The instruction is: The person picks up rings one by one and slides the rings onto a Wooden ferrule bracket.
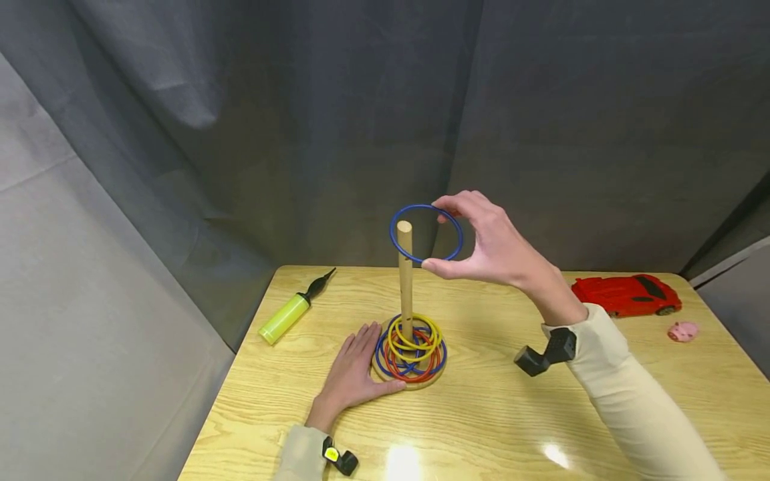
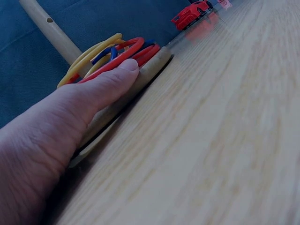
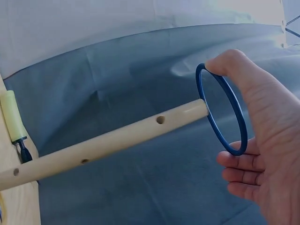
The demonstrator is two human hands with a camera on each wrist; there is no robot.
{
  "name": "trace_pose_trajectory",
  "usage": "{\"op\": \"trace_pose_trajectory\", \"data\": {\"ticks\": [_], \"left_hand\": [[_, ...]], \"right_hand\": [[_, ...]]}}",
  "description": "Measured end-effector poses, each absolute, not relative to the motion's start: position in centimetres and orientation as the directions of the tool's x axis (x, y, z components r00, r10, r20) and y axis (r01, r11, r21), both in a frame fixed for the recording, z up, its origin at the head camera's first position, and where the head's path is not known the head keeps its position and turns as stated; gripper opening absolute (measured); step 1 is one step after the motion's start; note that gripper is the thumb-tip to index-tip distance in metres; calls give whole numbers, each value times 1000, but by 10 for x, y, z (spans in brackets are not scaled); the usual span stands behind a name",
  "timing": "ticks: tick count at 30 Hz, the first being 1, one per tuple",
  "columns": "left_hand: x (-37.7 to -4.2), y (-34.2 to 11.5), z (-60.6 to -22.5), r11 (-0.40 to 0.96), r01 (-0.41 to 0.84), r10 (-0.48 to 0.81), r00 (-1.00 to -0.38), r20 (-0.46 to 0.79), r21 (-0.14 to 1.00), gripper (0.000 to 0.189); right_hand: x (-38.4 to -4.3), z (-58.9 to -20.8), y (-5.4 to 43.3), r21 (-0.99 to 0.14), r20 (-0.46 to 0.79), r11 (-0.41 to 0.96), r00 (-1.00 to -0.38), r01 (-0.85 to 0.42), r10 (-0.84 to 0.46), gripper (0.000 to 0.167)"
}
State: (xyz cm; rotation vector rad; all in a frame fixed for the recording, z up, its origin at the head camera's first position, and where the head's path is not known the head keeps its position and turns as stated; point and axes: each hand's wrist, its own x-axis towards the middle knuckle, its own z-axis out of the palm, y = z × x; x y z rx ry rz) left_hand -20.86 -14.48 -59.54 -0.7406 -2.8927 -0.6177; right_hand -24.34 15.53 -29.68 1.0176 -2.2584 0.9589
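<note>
A wooden peg [image 1: 406, 287] rises from a round wooden base [image 1: 421, 385], with several yellow, red and blue rings piled around its foot. Fingers straight and thumb spread, my left hand [image 1: 351, 374] rests against the left and front edge of that base. In the left wrist view, the thumb [image 2: 110, 86] lies over the base's rim beside a red ring [image 2: 117, 67]. My right hand [image 1: 484, 240] pinches a blue ring [image 1: 391, 230] between thumb and fingers. That ring is tilted at the peg's upper end, overlapping the tip in the head view.
To the left lies a yellow-green hand pump [image 1: 285, 318] with a black nozzle. A red toy car [image 1: 625, 295] is at the back right, partly behind the right forearm, with a small pink pig figure [image 1: 682, 331] near it. Grey curtains hang behind the table [image 1: 481, 421].
</note>
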Motion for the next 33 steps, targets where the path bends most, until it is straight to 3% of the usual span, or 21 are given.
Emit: {"op": "trace_pose_trajectory", "data": {"ticks": [16, 25, 33], "left_hand": [[-208, -144, -594, 801, 469, 436, -883, 174, 372, 130], [-209, -145, -595, 810, 454, 424, -891, 166, 371, 130], [-209, -145, -594, 813, 454, 426, -891, 158, 364, 130]], "right_hand": [[-247, -360, 139, -466, 482, 550, -720, -693, -499, 78], [-242, -437, 138, -489, 363, 629, -797, -604, -483, 87], [-235, -496, 138, -512, 322, 652, -828, -560, -459, 90]]}}
